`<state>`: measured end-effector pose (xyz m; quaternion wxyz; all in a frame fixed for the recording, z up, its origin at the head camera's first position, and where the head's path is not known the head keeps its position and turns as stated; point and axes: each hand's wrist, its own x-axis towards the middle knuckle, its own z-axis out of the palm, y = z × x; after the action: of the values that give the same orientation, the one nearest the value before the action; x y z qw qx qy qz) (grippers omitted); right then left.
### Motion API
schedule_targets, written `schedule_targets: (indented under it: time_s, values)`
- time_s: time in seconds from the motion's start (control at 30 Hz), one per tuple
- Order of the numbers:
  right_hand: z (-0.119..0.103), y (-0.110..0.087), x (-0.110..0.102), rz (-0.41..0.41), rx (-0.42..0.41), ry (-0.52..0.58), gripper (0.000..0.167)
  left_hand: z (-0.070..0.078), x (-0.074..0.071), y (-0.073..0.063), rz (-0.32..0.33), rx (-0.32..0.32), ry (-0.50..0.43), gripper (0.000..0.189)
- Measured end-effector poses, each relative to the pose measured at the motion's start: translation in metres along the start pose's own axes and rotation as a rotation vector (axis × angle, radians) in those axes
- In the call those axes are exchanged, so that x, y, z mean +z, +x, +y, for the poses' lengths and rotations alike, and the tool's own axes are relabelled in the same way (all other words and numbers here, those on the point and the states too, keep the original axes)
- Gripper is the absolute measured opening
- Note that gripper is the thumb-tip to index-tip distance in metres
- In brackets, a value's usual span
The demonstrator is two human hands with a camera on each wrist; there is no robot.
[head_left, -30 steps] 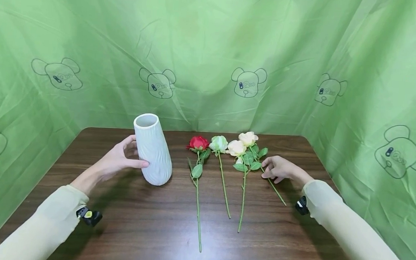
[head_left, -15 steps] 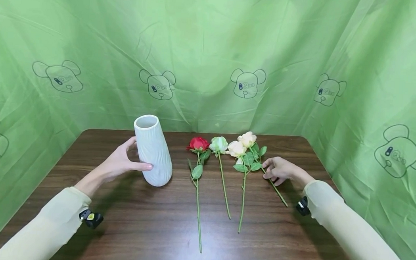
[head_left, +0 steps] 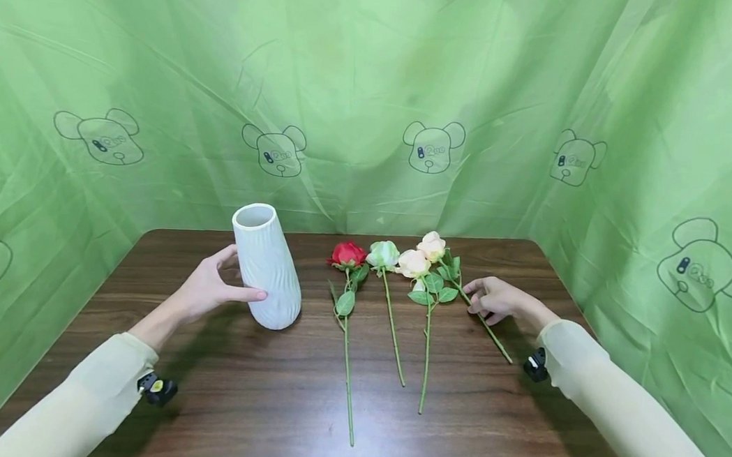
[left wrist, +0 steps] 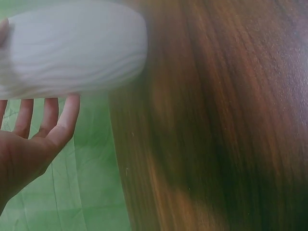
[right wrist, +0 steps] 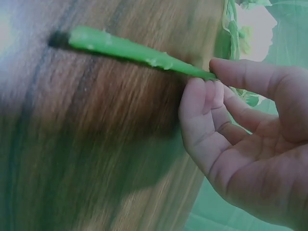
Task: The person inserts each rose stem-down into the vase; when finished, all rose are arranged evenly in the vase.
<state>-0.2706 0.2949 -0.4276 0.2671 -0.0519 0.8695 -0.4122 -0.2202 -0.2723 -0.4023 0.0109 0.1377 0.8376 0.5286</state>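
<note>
On the left, a white ribbed vase (head_left: 271, 279) stands with its round mouth up. My left hand (head_left: 208, 289) holds it from the left side, thumb across the front; its other fingers reach behind, and the left wrist view shows their tips against the vase (left wrist: 77, 53). My right hand (head_left: 496, 299) pinches the green stem (right wrist: 130, 50) of the rightmost cream rose (head_left: 431, 246) between thumb and fingers. This stem slants down to the right beyond the fingers. Beside it lie another cream rose (head_left: 414, 263), a pale green rose (head_left: 383, 255) and a red rose (head_left: 347, 254).
Everything is on a dark wooden table (head_left: 254, 403). A green cloth (head_left: 350, 81) printed with bear-like heads hangs behind it and along both sides. The three other roses lie with their stems toward the front edge, between vase and right hand.
The cream rose in my right hand has shifted slightly, its stem end moving a little to the right. The left hand and vase have hardly moved.
</note>
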Motion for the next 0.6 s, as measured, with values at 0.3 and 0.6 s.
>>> schedule_targets:
  time_s: [0.3, 0.6]
  values:
    - [0.007, -0.013, -0.008, -0.003, -0.019, 0.069, 0.053, -0.001, 0.003, 0.002, -0.014, 0.001, -0.021, 0.078]
    - [-0.013, -0.022, -0.013, -0.080, -0.065, 0.215, 0.058, -0.001, 0.000, 0.000, -0.004, -0.007, -0.011, 0.079]
